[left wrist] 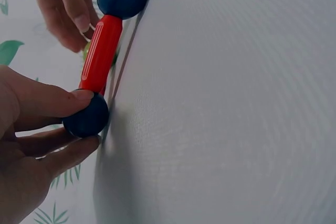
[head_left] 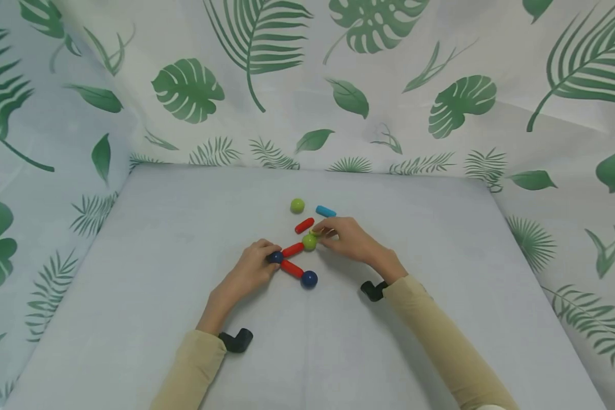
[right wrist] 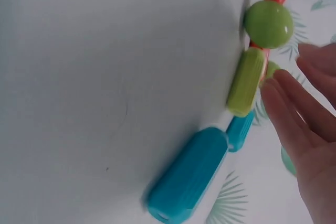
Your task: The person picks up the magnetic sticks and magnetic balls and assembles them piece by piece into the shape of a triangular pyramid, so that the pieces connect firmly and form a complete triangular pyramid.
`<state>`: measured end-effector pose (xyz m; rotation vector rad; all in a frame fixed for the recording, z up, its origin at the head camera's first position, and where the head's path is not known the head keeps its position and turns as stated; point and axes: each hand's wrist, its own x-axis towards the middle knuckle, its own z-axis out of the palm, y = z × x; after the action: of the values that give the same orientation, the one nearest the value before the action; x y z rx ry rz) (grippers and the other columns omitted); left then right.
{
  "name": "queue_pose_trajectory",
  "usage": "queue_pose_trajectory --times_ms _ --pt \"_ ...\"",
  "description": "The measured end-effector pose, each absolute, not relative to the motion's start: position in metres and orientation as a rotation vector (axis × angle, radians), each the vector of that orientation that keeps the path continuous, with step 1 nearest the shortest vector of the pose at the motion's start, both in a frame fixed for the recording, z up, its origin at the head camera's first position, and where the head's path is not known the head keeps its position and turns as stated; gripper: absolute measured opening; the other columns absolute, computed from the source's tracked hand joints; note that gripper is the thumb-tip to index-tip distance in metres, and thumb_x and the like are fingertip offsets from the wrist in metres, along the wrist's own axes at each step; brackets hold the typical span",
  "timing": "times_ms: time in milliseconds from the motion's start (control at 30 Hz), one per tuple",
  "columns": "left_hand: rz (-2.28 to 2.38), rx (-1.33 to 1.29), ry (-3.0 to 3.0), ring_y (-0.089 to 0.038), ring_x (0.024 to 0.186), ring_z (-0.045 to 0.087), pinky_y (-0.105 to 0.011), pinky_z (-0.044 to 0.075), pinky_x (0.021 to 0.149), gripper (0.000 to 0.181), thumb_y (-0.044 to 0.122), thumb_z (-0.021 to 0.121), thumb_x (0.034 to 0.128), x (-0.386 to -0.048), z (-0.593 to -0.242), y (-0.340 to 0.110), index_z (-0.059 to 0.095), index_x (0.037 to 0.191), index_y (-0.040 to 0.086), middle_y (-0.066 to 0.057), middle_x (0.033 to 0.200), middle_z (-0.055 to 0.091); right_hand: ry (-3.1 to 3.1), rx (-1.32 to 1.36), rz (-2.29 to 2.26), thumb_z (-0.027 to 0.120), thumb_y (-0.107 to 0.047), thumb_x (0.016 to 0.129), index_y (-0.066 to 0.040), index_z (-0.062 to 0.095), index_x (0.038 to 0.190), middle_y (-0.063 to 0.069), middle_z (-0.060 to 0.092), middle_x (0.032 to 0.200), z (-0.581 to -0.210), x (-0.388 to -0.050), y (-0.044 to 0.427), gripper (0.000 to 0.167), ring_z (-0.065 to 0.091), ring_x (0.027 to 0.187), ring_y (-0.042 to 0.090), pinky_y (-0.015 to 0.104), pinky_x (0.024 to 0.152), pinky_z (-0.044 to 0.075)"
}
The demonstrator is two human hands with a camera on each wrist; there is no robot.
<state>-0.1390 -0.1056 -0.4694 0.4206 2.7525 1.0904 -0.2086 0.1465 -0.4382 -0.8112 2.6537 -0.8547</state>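
Glossy dark-blue ball (left wrist: 88, 116) is pinched in the left hand (head_left: 250, 266), right hand (head_left: 351, 239) fingers look loose by the lime-green plastic rod (right wrist: 245, 83), so I'd brace that ball.

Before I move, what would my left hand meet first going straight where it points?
Beyond the dark blue ball your left hand pinches, probably the red rod leading to the green ball; depth is unclear.

No readable text, labels, brands, numbers or signs in any of the three views, head or either wrist.
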Motion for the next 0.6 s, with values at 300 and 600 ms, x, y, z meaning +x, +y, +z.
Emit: queue_pose_trajectory --times_ms 300,600 --pt "1.141 0.404 2.761 -0.034 0.114 0.067 -0.043 0.057 0.1 0.036 -0.001 0.076 0.089 -0.132 -0.473 -0.102 0.069 0.124 -0.006 -0.019 0.121 0.066 2.74 -0.771 -0.777 0.069 -0.002 0.094 -0.002 0.071 0.123 0.014 0.072 0.126 -0.451 -0.219 0.148 0.029 0.063 0.124 0.034 0.05 0.11 0.05" --pt "1.207 0.382 2.794 -0.031 0.106 0.068 -0.043 0.059 0.096 0.032 -0.001 0.079 0.0862 -0.13 -0.474 -0.1 0.072 0.117 -0.005 -0.016 0.113 0.068 2.761 -0.716 -0.692 0.069 0.003 0.093 0.0 0.07 0.122 0.014 0.074 0.119 -0.458 -0.221 0.142 0.029 0.068 0.112 0.028 0.042 0.103 0.056"
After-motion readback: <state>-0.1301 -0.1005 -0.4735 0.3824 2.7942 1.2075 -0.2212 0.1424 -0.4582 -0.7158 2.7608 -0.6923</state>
